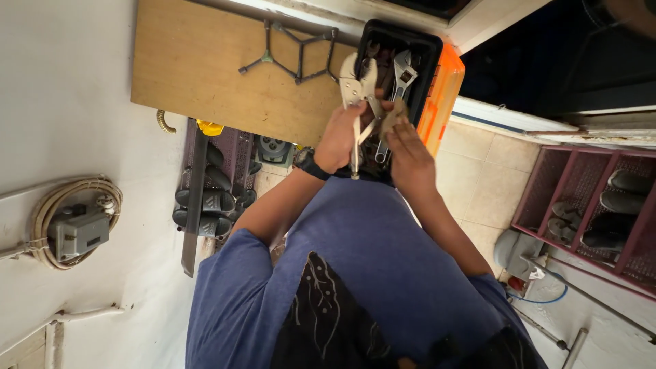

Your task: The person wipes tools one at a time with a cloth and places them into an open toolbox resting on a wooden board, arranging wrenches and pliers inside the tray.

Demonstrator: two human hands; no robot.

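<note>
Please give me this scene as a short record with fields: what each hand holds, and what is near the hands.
view: head camera, looking down at the person's own hands
left hand: grips locking pliers by the handles
right hand: holds a small brownish rag against the pliers
toolbox: black, open, orange lid at its side
in toolbox: an adjustable wrench
board: wooden, beside the toolbox, carries a cross wrench

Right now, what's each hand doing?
Left hand: closed on the locking pliers.
Right hand: holding a small brownish piece; cannot tell what.
</note>
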